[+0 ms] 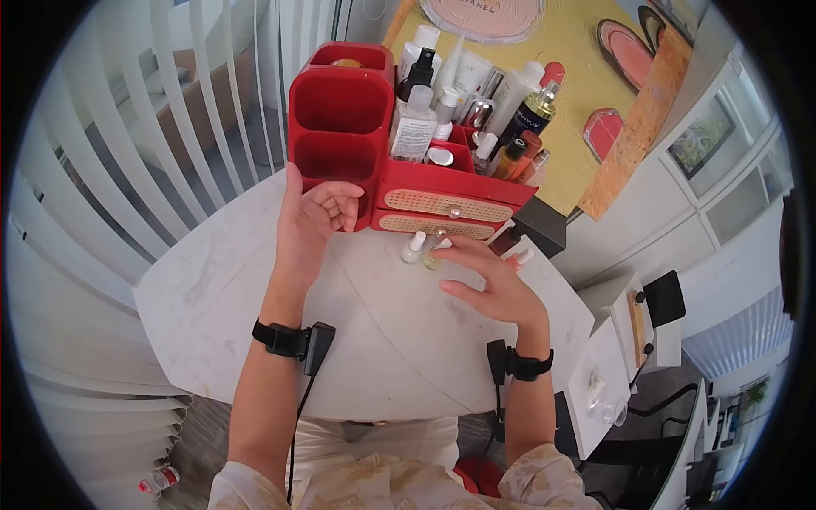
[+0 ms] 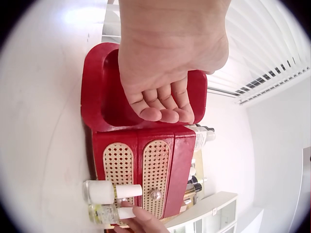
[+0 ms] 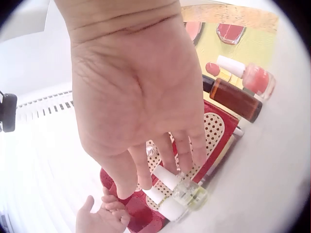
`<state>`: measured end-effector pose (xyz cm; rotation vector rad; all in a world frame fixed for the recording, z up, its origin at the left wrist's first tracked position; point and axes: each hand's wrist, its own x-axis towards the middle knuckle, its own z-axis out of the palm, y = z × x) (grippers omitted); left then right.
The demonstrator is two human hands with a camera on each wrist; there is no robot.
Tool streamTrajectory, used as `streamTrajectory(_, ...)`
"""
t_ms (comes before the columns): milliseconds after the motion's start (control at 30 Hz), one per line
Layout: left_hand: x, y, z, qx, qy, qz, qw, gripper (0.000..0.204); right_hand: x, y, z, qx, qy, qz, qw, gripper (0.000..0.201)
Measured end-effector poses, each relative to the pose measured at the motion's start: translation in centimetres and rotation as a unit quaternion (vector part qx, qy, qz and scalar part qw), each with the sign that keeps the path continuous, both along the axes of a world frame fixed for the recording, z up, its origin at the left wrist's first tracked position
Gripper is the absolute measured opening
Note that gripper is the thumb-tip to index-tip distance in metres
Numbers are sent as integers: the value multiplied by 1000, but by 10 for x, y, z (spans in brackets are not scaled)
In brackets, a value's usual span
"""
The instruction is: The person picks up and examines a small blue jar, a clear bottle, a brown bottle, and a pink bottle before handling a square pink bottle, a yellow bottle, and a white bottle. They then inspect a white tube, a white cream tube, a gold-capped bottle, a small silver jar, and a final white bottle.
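My left hand (image 1: pixel 316 219) is up against the front of the red organizer (image 1: pixel 338 144), palm turned up and fingers loosely bent, holding nothing. On the marble table, a white nail polish bottle (image 1: pixel 412 250) and a clear, yellowish nail polish bottle (image 1: pixel 432 260) stand side by side before the drawers. My right hand (image 1: pixel 497 287) reaches over from the right with fingers extended. Its fingertips are right at the white cap of the clear bottle. Beyond that hand, the right wrist view has an amber bottle (image 3: pixel 235 99) with a dark cap and a pink nail polish bottle (image 3: pixel 257 80).
Cosmetic bottles, including a hand-gel-like clear bottle (image 1: pixel 414 132), crowd the organizer's top. Two woven-front drawers (image 1: pixel 425 202) face me. A dark box (image 1: pixel 540 226) sits to the right. Behind stands a yellow painted board (image 1: pixel 569 76); vertical blinds (image 1: pixel 204 93) hang at left.
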<state>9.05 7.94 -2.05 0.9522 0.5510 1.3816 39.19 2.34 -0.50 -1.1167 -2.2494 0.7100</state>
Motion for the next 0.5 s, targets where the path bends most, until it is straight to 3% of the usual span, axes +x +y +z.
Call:
streamTrajectory(167, 0, 1, -1, 6, 0, -2, 1000, 86, -6, 4, -2, -9, 0, 13, 1000, 42)
streamTrajectory(267, 1, 0, 0, -1, 1, 4, 1000, 87, 4, 11, -23, -88, 121, -11, 989, 47)
streamTrajectory(367, 1, 0, -1, -5, 4, 4, 1000, 86, 3, 8, -25, -199, 274, -31, 940, 55)
streamTrajectory(500, 1, 1, -3, -7, 13, 7, 1000, 84, 6, 2, -13, -190, 365, -14, 911, 64)
